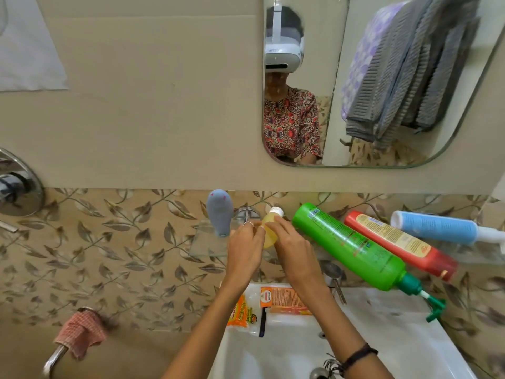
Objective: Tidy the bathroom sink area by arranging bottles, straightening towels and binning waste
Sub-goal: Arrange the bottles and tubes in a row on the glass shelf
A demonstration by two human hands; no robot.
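Observation:
Both of my hands hold a small yellow bottle (269,228) with a white cap, standing on the glass shelf (203,246) above the sink. My left hand (246,248) touches its left side and my right hand (291,246) wraps its right side. A grey-blue tube (220,212) stands cap-down on the shelf to the left. On the right part of the shelf stand a green pump bottle (347,246), a red bottle (399,243) and a blue bottle (437,227).
A white sink (382,332) lies below, with an orange box (284,299), an orange scrub pad packet (240,313) and a black comb (263,321) on its rim. A pink checked cloth (80,332) hangs on a rail at lower left. The mirror (336,105) reflects grey towels (410,67).

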